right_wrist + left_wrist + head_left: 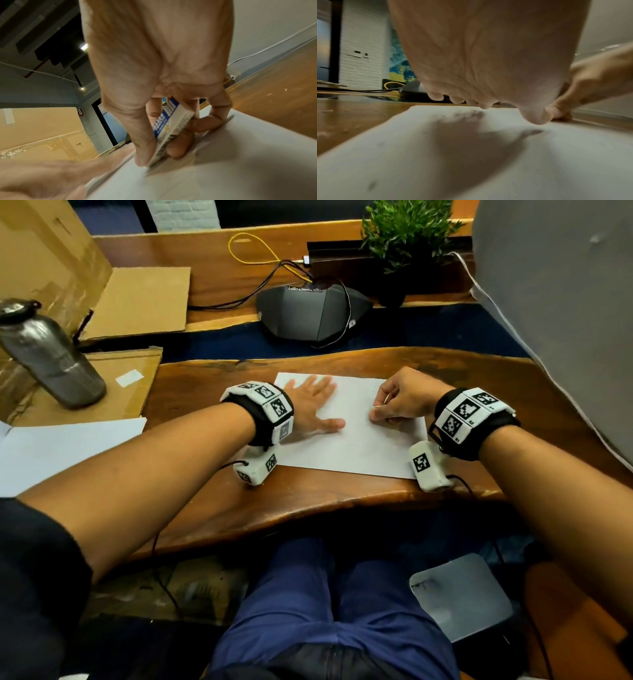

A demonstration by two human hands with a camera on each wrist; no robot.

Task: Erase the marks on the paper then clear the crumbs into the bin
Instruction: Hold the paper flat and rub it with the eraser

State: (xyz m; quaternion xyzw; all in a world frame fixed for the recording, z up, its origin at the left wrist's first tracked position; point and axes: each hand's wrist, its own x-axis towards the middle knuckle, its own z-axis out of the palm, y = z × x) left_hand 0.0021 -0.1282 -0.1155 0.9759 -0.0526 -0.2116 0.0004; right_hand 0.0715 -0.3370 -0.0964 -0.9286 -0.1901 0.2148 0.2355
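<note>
A white sheet of paper (356, 436) lies on the wooden desk (308, 501). My left hand (313, 402) presses flat on the paper's left part, fingers spread and straight; the left wrist view shows its palm (479, 60) over the paper (471, 155). My right hand (399, 402) pinches an eraser (171, 127) in a white and blue sleeve between thumb and fingers, its lower end pressed on the paper (223, 169) near the right middle. In the head view only a sliver of the eraser (376, 407) shows. A grey-lidded bin (462, 594) sits on the floor right of my legs.
A metal bottle (51, 354) stands on cardboard (102, 392) at the left. A black conference phone (308, 313) with cables lies beyond the desk, a potted plant (404, 237) behind it. A grey panel (565, 302) rises at the right. More white paper (61, 446) lies at the left.
</note>
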